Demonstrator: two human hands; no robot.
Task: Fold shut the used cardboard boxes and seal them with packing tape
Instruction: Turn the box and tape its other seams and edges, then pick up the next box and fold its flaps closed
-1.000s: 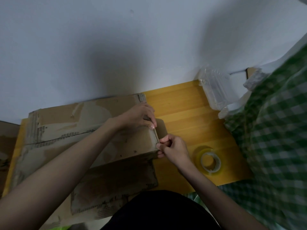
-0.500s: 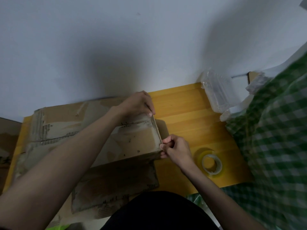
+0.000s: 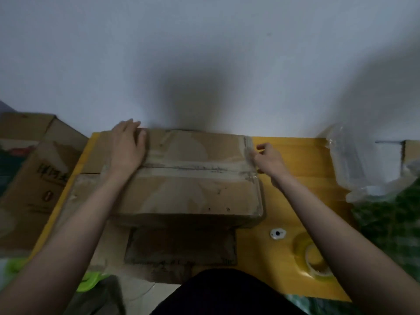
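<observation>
Two hands: both lie on one cardboard box (image 3: 181, 178), the left hand (image 3: 127, 146) at its far left, the right hand (image 3: 269, 159) at its right edge.
Box: closed, flaps folded down, its centre seam running left to right; it sits on the yellow worktop (image 3: 293, 201) against the white wall (image 3: 204, 53).
Tape on box: a clear strip (image 3: 251, 160) shows along the right edge, glinting and wrapping down toward the near corner.
Left grip: fingers straight and spread, palm flat, pressing the far flap down; it holds nothing.
Right grip: fingers bent at the taped edge, thumb lifted clear; whether they pinch the strip or only press it I cannot tell.
Tape roll (image 3: 316, 262): lies flat on the worktop, near the right forearm, well apart from the box.
Under the box: flattened cardboard (image 3: 181, 246) sticks out toward the person.
Left side: another cardboard box (image 3: 38, 173) with printed marks, off the worktop's edge.
Right side: crumpled clear plastic wrap (image 3: 354, 162) by the wall, green checked cloth (image 3: 391, 223) just below it.
Small item: a white round thing (image 3: 277, 233) lies on the worktop between the box and the roll.
</observation>
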